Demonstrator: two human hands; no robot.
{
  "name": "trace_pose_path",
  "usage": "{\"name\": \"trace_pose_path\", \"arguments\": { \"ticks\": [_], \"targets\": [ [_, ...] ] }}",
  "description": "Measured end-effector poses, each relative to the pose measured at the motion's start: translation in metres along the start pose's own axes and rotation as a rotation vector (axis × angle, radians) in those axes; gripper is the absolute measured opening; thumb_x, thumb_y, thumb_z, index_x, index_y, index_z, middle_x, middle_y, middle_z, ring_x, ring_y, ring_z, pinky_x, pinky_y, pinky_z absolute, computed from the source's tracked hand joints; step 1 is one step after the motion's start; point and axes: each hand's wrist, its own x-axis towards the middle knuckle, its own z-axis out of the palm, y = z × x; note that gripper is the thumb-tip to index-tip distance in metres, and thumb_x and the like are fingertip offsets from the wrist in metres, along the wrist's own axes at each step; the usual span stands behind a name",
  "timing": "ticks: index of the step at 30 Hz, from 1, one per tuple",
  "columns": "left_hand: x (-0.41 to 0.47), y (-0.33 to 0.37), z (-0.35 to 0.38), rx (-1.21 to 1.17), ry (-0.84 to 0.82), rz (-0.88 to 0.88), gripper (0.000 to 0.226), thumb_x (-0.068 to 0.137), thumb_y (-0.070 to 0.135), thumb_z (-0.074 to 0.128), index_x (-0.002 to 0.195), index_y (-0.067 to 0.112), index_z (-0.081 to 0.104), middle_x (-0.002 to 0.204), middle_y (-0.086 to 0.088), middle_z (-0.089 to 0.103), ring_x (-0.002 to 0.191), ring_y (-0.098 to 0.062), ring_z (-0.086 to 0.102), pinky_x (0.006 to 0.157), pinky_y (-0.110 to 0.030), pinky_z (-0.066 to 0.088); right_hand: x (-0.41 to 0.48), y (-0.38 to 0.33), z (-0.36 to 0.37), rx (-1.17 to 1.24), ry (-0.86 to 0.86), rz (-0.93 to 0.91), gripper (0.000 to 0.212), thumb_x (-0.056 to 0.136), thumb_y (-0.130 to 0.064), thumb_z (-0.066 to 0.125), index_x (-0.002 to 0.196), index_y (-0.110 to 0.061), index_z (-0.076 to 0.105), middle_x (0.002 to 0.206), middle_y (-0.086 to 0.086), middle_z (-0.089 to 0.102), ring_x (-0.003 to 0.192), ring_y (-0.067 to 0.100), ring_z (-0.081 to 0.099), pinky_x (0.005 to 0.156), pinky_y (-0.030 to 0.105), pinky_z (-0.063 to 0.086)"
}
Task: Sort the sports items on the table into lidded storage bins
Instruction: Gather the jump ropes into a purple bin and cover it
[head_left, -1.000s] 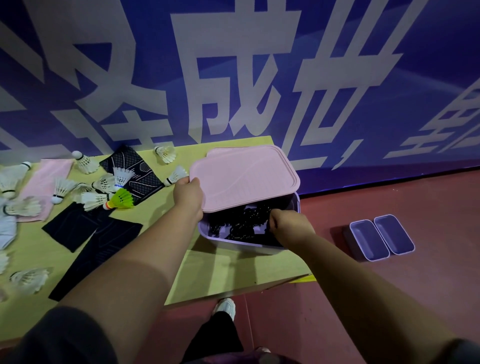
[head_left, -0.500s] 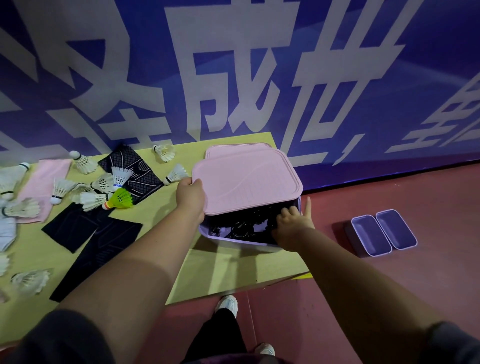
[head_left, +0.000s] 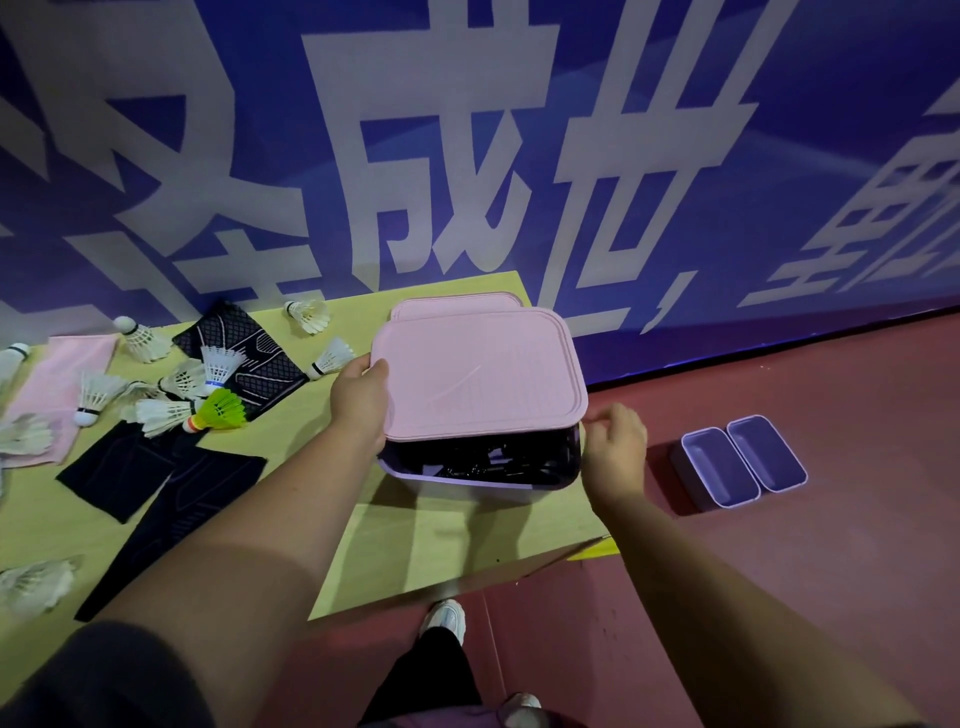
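At the worktop's (head_left: 415, 545) right end, lilac storage bin (head_left: 467, 491), dark gear inside. Above it, pink lid (head_left: 478, 374), long axis left-right, front edge raised. Clasped at left edge by left grip (head_left: 358, 400); flanked at right front corner by right grip (head_left: 615, 447), curled, hold unclear.

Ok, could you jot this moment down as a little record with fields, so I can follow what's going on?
Bin: lilac, on the table, partly covered by the pink lid, dark items inside
Left hand: grips the lid's left edge
Right hand: beside the bin's right corner, grip unclear
Unsorted: white shuttlecocks, one green shuttlecock, dark cloths
Floor: two small trays
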Motion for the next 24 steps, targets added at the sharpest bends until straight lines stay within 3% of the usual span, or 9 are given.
{"name": "trace_pose_path", "arguments": {
  "ticks": [2, 4, 5, 7, 10, 12, 14, 19, 24],
  "targets": [
    [-0.002, 0.0, -0.004, 0.067, -0.033, 0.027, 0.03, 0.093, 0.025, 0.057, 0.122, 0.018, 0.063, 0.109, -0.002, 0.069, 0.102, -0.026, 0.065, 0.095, -0.044, 0.051, 0.002, -0.008, 0.002, 0.292, -0.02, 0.303, 0.03, 0.094, -0.021, 0.039, 0.116, -0.014, 0.058, 0.117, 0.005, 0.058, 0.112, 0.024, 0.053, 0.09, 0.032, 0.04],
    [-0.007, -0.002, -0.005, 0.164, -0.082, 0.076, 0.031, 0.095, 0.025, 0.055, 0.125, 0.018, 0.062, 0.113, -0.002, 0.068, 0.105, -0.026, 0.064, 0.095, -0.04, 0.05, 0.002, -0.014, 0.004, 0.434, -0.18, 0.45, 0.044, 0.099, -0.039, 0.04, 0.138, -0.02, 0.047, 0.135, 0.003, 0.053, 0.124, 0.022, 0.05, 0.104, 0.038, 0.041],
    [-0.009, -0.004, -0.005, 0.224, -0.092, 0.111, 0.032, 0.096, 0.026, 0.053, 0.127, 0.019, 0.062, 0.117, -0.003, 0.066, 0.106, -0.025, 0.062, 0.094, -0.038, 0.049, 0.0, -0.016, 0.006, 0.392, -0.251, 0.428, 0.048, 0.099, -0.042, 0.041, 0.141, -0.02, 0.045, 0.141, 0.001, 0.051, 0.128, 0.021, 0.048, 0.109, 0.04, 0.038],
    [-0.012, -0.009, -0.004, 0.371, -0.04, 0.175, 0.035, 0.099, 0.028, 0.048, 0.131, 0.02, 0.059, 0.128, -0.005, 0.054, 0.106, -0.023, 0.057, 0.096, -0.033, 0.042, -0.008, -0.017, 0.01, 0.286, -0.297, 0.356, 0.047, 0.099, -0.027, 0.047, 0.144, -0.017, 0.045, 0.146, 0.0, 0.047, 0.132, 0.02, 0.045, 0.113, 0.042, 0.035],
    [-0.016, -0.015, -0.004, 0.472, 0.009, 0.196, 0.038, 0.102, 0.024, 0.044, 0.138, 0.019, 0.054, 0.139, -0.008, 0.039, 0.114, -0.023, 0.05, 0.1, -0.027, 0.033, -0.018, -0.016, 0.016, 0.179, -0.207, 0.322, 0.053, 0.093, -0.011, 0.047, 0.146, -0.014, 0.044, 0.147, 0.001, 0.045, 0.135, 0.02, 0.043, 0.115, 0.042, 0.034],
    [-0.017, -0.021, -0.003, 0.502, -0.108, 0.237, 0.041, 0.102, 0.02, 0.041, 0.142, 0.021, 0.049, 0.141, -0.007, 0.046, 0.122, -0.024, 0.05, 0.097, -0.025, 0.034, -0.022, -0.015, 0.017, 0.163, -0.103, 0.352, 0.053, 0.091, -0.014, 0.046, 0.145, -0.016, 0.045, 0.146, 0.001, 0.048, 0.133, 0.02, 0.045, 0.113, 0.042, 0.036],
    [-0.02, -0.028, -0.001, 0.559, -0.168, 0.259, 0.045, 0.101, 0.016, 0.036, 0.143, 0.026, 0.047, 0.135, -0.004, 0.056, 0.119, -0.025, 0.053, 0.09, -0.026, 0.037, -0.025, -0.011, 0.02, 0.107, -0.057, 0.33, 0.058, 0.088, -0.018, 0.047, 0.146, -0.018, 0.041, 0.144, 0.002, 0.049, 0.131, 0.023, 0.047, 0.111, 0.043, 0.038],
    [-0.022, -0.039, -0.005, 0.639, -0.015, 0.226, 0.045, 0.1, 0.012, 0.033, 0.142, 0.023, 0.046, 0.138, -0.005, 0.055, 0.121, -0.03, 0.053, 0.095, -0.034, 0.042, -0.016, -0.006, 0.027, -0.164, -0.166, 0.223, 0.058, 0.097, -0.023, 0.051, 0.151, -0.016, 0.031, 0.145, 0.007, 0.04, 0.129, 0.026, 0.045, 0.102, 0.036, 0.038],
    [-0.018, -0.039, -0.005, 0.629, 0.03, 0.236, 0.044, 0.098, 0.016, 0.039, 0.141, 0.021, 0.045, 0.138, -0.004, 0.054, 0.122, -0.03, 0.053, 0.097, -0.037, 0.043, -0.013, -0.002, 0.036, -0.278, -0.211, 0.132, 0.064, 0.096, -0.028, 0.055, 0.151, -0.014, 0.026, 0.15, 0.006, 0.033, 0.129, 0.029, 0.046, 0.1, 0.042, 0.041]
  ]
}}
